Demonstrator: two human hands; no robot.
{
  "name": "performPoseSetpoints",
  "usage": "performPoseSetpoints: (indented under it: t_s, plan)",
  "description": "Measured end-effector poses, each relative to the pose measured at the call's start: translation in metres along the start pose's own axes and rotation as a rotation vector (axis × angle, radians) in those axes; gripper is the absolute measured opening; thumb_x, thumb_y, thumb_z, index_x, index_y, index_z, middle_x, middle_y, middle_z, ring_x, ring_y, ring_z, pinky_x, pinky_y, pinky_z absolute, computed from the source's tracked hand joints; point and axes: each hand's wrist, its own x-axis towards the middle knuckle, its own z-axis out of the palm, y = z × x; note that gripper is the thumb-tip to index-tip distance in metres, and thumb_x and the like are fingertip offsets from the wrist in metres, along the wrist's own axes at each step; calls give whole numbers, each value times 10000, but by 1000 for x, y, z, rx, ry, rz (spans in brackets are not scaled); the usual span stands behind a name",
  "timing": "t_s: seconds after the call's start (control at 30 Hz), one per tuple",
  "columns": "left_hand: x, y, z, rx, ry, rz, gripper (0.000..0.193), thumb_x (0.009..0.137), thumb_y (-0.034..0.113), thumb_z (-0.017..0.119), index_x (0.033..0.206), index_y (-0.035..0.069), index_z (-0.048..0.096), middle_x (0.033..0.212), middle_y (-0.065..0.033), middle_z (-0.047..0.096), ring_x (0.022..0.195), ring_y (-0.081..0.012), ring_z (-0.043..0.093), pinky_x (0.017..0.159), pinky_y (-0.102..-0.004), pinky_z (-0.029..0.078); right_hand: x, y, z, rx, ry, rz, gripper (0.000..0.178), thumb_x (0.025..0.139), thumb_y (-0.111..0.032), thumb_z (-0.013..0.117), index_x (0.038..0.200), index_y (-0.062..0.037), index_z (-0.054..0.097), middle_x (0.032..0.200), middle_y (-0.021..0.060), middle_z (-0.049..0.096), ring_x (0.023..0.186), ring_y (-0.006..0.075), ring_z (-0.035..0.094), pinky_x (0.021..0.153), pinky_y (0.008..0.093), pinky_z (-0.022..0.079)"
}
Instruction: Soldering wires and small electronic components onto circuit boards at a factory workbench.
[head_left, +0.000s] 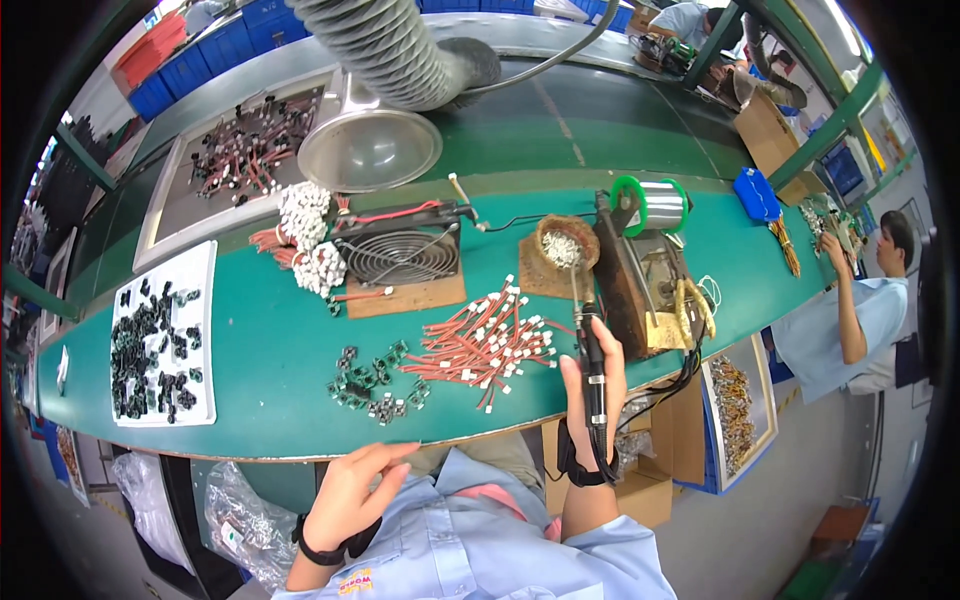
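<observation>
My right hand (614,378) is wrapped round a soldering iron (594,372), black-handled and upright. Its tip end reaches toward a brown round bowl (541,238) of small whitish bits; whether they touch I cannot tell. At the bench's front edge, my left hand (345,497) has its fingers stretched out and holds nothing. Between the hands and the fan lie a pile of red wires with white connectors (488,335) and, to its left, several small dark-green circuit boards (365,388). A black strap circles each wrist.
A small fan (400,258) stands beside bundled white connectors (318,240). Right of the bowl are a solder spool (660,208) and a metal stand (630,270). A white tray (207,330) holds black parts. A metal hood (370,150) hangs behind. A co-worker (850,310) sits right.
</observation>
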Motion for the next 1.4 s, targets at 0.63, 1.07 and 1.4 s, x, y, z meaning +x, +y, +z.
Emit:
performPoseSetpoints:
  t_s: [0.63,1.07,1.4]
  plan:
    - [3,-15,19,51,58,190,203,781,62,589,981,33,606,704,-98,558,605,-265,533,566,-348,431,-24,-38,47,-136,-82,-158,299,744,69,657,947,-56,477,857,131,626,782,178,626,699,269,483]
    - [33,-12,37,-664,118,-43,122,821,37,594,935,1,575,770,-56,564,641,-102,557,565,-238,451,-57,-56,0,243,-244,-29,417,739,124,618,1010,-73,370,871,142,587,810,202,598,761,301,454]
    - [24,-8,37,-195,100,232,86,762,4,616,842,13,586,774,-92,578,633,-203,580,559,-292,457,-52,-56,8,222,-446,-261,423,657,72,698,986,-75,477,866,119,625,718,233,625,605,285,490]
